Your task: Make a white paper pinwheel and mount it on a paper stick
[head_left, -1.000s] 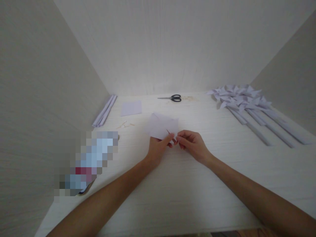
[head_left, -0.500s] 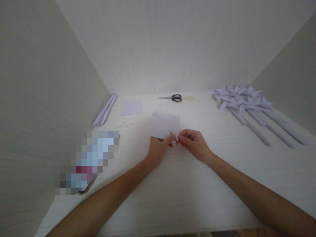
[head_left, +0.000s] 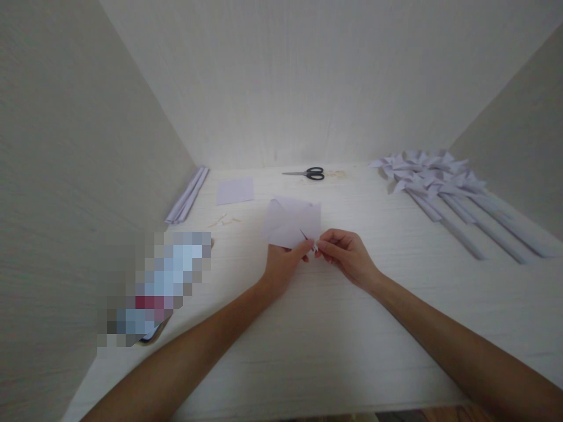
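A pale lilac-white paper square (head_left: 290,220) is held up over the table in front of me. A dark slit runs diagonally through it near its lower right corner, and a crease shows at the upper left. My left hand (head_left: 285,261) grips the near edge, thumb on top and fingers underneath. My right hand (head_left: 345,252) is closed in a pinch at the lower right corner, close beside my left thumb. A small white bit shows between the fingertips, too small to make out clearly.
Scissors (head_left: 310,173) with black handles lie at the back, another paper square (head_left: 235,191) left of them. Rolled paper sticks (head_left: 188,196) lie at the left wall, near a blurred-out phone-like object (head_left: 169,281). Several paper pinwheels (head_left: 433,173) on sticks lie right. Small scraps (head_left: 224,221) are scattered.
Both hands stay nearly in place. The paper has tilted very slightly, and the small white bit at the fingertips has shifted a little.
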### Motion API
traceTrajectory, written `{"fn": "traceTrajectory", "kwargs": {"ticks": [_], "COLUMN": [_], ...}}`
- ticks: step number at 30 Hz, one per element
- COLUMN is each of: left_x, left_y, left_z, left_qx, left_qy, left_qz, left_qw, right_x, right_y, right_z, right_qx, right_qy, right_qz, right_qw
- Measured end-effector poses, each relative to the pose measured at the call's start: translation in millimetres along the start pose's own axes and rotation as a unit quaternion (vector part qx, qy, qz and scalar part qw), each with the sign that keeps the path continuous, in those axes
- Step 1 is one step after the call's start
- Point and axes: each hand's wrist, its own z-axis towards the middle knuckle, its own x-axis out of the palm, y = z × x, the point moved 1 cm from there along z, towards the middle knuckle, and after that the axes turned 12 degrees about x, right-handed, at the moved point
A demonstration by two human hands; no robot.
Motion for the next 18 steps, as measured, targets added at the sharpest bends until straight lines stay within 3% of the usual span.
{"fn": "traceTrajectory", "kwargs": {"ticks": [9,18], "left_x": [0.1,1.2], "left_y": [-3.1,1.5], "left_z": [0.2,0.6], "left_qx": [-0.008,-0.020], "left_qy": [-0.008,-0.015], "left_qz": [0.015,-0.051], "left_qw": [1.000,0.998], "right_x": [-0.5,0.1], "right_y": [0.2,1.5], "right_z": [0.6,-0.4], "right_qx": [0.005,0.000], "right_qy": [-0.003,-0.005], "right_qz": [-0.008,-0.022], "right_qw": [1.000,1.000]}}
